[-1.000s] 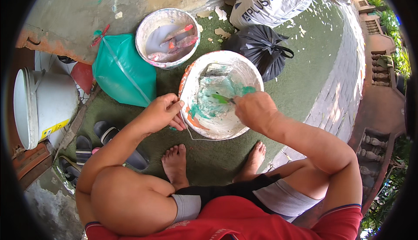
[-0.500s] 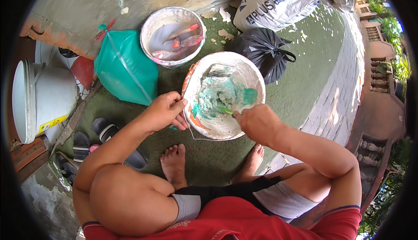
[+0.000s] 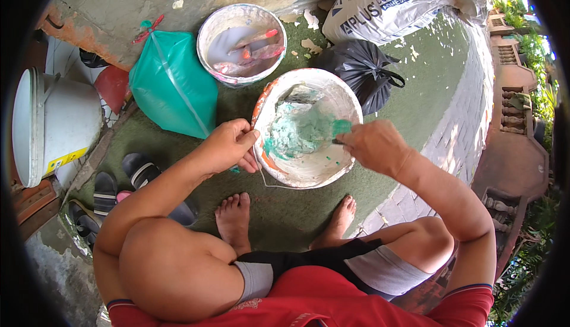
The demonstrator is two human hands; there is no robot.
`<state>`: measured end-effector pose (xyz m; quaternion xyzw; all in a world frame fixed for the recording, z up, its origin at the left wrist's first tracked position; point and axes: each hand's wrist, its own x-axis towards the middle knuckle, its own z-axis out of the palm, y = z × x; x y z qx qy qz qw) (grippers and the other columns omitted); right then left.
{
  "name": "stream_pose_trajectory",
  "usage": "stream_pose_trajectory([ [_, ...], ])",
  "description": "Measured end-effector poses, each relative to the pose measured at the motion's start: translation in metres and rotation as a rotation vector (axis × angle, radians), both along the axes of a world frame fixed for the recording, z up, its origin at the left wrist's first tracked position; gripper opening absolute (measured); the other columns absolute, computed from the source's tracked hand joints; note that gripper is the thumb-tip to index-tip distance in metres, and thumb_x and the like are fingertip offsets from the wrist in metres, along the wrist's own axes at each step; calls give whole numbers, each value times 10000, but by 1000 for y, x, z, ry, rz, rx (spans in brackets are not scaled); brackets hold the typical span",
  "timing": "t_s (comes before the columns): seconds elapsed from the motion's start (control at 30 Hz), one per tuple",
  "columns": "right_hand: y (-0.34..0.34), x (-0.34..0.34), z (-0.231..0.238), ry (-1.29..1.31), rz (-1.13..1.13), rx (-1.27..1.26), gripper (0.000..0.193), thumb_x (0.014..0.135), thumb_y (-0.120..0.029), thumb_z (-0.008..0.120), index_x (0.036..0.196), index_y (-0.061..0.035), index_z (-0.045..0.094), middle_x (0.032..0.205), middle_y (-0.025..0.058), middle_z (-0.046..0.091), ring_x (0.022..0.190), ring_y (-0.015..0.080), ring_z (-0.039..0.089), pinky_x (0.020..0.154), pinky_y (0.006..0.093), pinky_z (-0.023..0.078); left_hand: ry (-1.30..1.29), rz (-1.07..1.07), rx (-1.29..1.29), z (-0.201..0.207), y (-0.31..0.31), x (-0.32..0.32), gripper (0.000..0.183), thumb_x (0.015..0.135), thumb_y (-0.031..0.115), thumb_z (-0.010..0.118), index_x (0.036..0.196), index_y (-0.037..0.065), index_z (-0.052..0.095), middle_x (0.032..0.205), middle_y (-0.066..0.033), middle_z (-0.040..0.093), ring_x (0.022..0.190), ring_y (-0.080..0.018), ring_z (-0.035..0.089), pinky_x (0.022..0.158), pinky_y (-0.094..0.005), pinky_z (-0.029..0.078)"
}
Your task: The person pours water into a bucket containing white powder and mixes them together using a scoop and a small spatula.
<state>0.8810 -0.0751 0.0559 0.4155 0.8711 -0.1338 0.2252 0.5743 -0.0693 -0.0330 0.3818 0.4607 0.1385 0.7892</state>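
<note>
A white bucket [image 3: 309, 177], smeared with orange and white, stands between my feet and the wall. It holds a lumpy pale mix [image 3: 297, 126] streaked with green. My left hand [image 3: 228, 144] is closed on the bucket's left rim, thumb on top and fingers outside. Over the right side of the bucket, my right hand [image 3: 377, 146] is closed around a slim stirring tool [image 3: 339, 142]. Its dark end shows by my fingers; the rest is blurred over the mix, so its exact kind cannot be told. The wire handle of the bucket hangs down at the near left.
Behind stands a second bucket [image 3: 209, 66] with greyish water and red-stained tools. A tied green bag [image 3: 172, 83] sits left, a black bag [image 3: 356, 69] right, a large white sack [image 3: 398, 0] behind it. Sandals [image 3: 142, 170] and a lidded white pail [image 3: 68, 122] are at left.
My right hand has moved right and slightly up with the stirring tool, from near the mix's near edge to the right rim. My left hand keeps its hold.
</note>
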Motion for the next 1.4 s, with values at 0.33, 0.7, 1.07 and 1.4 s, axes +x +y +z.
stream_pose_trajectory([
  [0.33, 29, 8, 14, -81, 124, -35, 137, 871, -153, 607, 943, -128, 720, 810, 81, 676, 783, 291, 690, 690, 437, 535, -22, 8, -3, -2, -1, 0, 307, 1035, 221, 495, 1064, -84, 493, 867, -200, 668, 672, -240, 708, 574, -332, 611],
  [0.7, -13, 22, 47, -225, 182, 10, 343, 903, -118, 536, 1228, -130, 646, 800, 30, 588, 771, 202, 643, 653, 361, 498, -14, 0, -24, 0, 0, -1, 297, 1033, 213, 496, 1060, -82, 488, 871, -206, 663, 672, -241, 708, 581, -333, 610],
  [1.07, -15, 15, 58, -115, 229, 155, 346, 826, -81, 604, 1162, -116, 679, 807, 26, 550, 840, 203, 561, 736, 350, 420, -7, -12, -12, 2, 2, -1, 294, 1033, 218, 497, 1059, -75, 502, 880, -196, 670, 678, -235, 713, 579, -320, 608],
  [1.4, -31, 18, 51, -108, 132, 42, 351, 827, -98, 586, 1165, -127, 676, 814, 24, 562, 838, 189, 587, 732, 354, 445, -21, -11, -10, 0, 0, -2, 293, 1033, 211, 496, 1065, -80, 500, 875, -196, 669, 675, -232, 712, 577, -321, 610],
])
